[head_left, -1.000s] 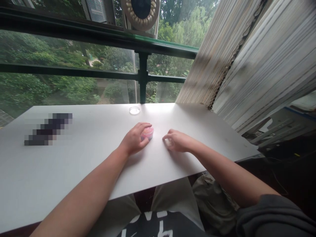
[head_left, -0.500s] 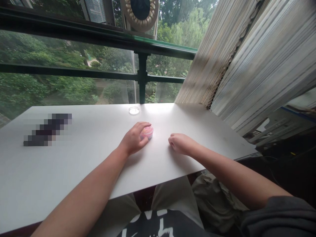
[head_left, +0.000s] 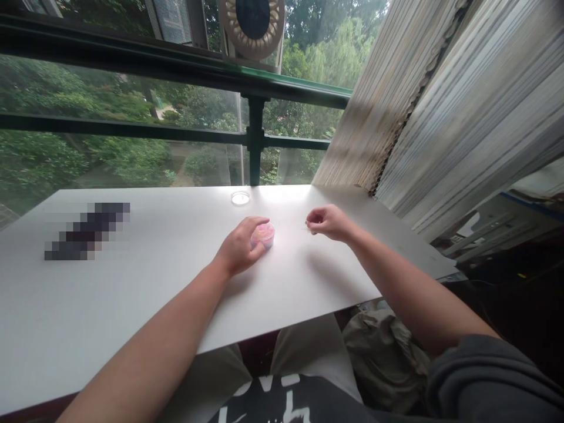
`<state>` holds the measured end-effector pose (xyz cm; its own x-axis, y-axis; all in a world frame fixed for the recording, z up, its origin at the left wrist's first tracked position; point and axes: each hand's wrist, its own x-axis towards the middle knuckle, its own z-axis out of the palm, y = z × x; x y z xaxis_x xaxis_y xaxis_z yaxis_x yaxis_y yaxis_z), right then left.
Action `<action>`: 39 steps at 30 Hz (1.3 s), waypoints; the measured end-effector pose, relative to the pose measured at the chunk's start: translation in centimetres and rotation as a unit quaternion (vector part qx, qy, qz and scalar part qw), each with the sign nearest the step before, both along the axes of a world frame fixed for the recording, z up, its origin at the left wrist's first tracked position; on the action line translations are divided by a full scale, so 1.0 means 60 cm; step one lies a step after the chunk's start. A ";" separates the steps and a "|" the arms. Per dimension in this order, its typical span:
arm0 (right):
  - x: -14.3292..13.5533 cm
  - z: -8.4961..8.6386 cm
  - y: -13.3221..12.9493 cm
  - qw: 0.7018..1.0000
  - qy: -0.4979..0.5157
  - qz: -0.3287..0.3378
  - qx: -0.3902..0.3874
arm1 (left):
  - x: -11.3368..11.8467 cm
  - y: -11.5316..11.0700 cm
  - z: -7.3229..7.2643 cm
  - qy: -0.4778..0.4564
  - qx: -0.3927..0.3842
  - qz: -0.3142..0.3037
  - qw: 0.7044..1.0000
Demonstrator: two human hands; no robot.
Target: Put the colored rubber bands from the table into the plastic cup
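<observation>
My left hand (head_left: 240,245) is wrapped round the near left side of a small round clear tub (head_left: 265,234), steadying it on the white table. Pink and yellowish contents show through the tub, with a bluish tint low down; part of it is hidden behind my fingers. To the right of the tub, my right hand (head_left: 330,224) is raised a little above the table, its shadow falling below it. Thumb and fingertips are pinched together there on something thin and pale, too small to make out. A clear round lid (head_left: 240,198) lies flat beyond the tub.
A blurred-out dark object (head_left: 88,231) lies at the left of the white table (head_left: 145,305). Behind the table's far edge runs a green window frame (head_left: 255,132), with a fan (head_left: 254,26) above. A striped curtain (head_left: 379,100) hangs at the right.
My right hand has risen from the tabletop and moved slightly away from me, turning from a closed fist into a pinch. My left hand stays on the tub.
</observation>
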<state>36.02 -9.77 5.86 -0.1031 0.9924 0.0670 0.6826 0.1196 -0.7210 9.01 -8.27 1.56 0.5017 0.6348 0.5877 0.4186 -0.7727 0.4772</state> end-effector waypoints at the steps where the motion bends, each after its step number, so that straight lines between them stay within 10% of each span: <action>1: -0.008 0.008 0.004 0.999 0.030 0.006 0.010 | 0.000 0.000 0.000 -0.003 -0.005 0.003 1.000; 10: -0.131 -0.001 0.045 0.983 0.117 0.052 0.133 | 0.003 0.006 -0.017 -0.118 -0.133 0.012 0.984; 19: -0.170 -0.030 0.041 0.962 -0.095 0.095 0.238 | 0.004 0.010 -0.023 -0.207 -0.172 0.012 0.963; 31: -0.168 -0.001 0.032 0.897 -0.329 0.213 0.203 | -0.001 0.009 -0.013 -0.132 -0.096 0.041 0.986; 39: -0.159 -0.005 0.008 0.872 -0.331 0.305 0.191 | -0.004 0.015 -0.029 0.010 -0.188 -0.008 0.982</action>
<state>26.47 -9.27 5.55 -0.7453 0.6583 0.1057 0.6602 0.7508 -0.0209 8.75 -7.34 -0.16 0.5229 0.7969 0.3026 0.4198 -0.5497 0.7222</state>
